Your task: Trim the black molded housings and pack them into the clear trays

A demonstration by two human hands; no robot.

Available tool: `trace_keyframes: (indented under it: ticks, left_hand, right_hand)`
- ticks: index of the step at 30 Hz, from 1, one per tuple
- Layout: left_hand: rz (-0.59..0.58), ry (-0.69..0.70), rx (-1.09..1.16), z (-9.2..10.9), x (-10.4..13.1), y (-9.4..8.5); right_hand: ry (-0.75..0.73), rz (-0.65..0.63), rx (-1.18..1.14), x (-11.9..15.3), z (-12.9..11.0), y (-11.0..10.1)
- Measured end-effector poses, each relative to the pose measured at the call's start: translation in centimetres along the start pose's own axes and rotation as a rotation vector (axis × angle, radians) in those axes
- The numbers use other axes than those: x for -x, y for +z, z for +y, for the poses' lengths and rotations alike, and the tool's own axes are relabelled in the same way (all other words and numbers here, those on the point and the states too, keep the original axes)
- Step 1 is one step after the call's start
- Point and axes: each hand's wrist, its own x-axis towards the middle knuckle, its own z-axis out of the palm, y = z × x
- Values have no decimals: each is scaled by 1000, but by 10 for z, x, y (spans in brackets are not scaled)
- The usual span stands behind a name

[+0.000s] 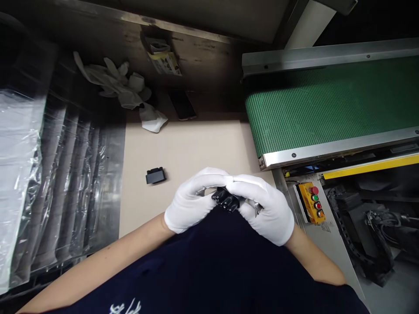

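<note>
Both hands wear white gloves and meet close to the chest. Between them is a glossy black plastic part (225, 199) with rounded, tube-like ends. My left hand (194, 201) closes on its left side, and my right hand (270, 207) grips it from above and the right. A small piece of a silver metal tool (257, 207) sticks out by the right palm; most of it is hidden, so its kind is unclear. Left of the hands, a second black plastic part (156, 175) lies on the beige work surface (193, 144).
At the right runs a green conveyor belt (327, 104) with metal side rails. Below it sits a yellow button box (312, 203). Crumpled white gloves (121, 83) and a dark phone (182, 104) lie at the back. Clear plastic-wrapped stacks (59, 174) stand at the left.
</note>
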Motion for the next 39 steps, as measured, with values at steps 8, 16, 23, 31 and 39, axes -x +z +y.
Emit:
trace_keyframes:
  ticks: [8, 16, 23, 31, 39]
  left_hand:
    - [-10, 183, -108, 4, 1, -3]
    - [-40, 432, -218, -9, 1, -4]
    - [-35, 519, -468, -10, -4, -2]
    - [-213, 52, -423, 15, -8, 9]
    - [-171, -233, -311, 18, -5, 10]
  right_hand:
    - [-99, 22, -81, -2, 4, 1]
    - [-155, 46, -87, 1, 12, 3]
    - [105, 51, 73, 4, 7, 3]
    - [332, 18, 134, -2, -6, 4]
    - [365, 43, 64, 2, -9, 5]
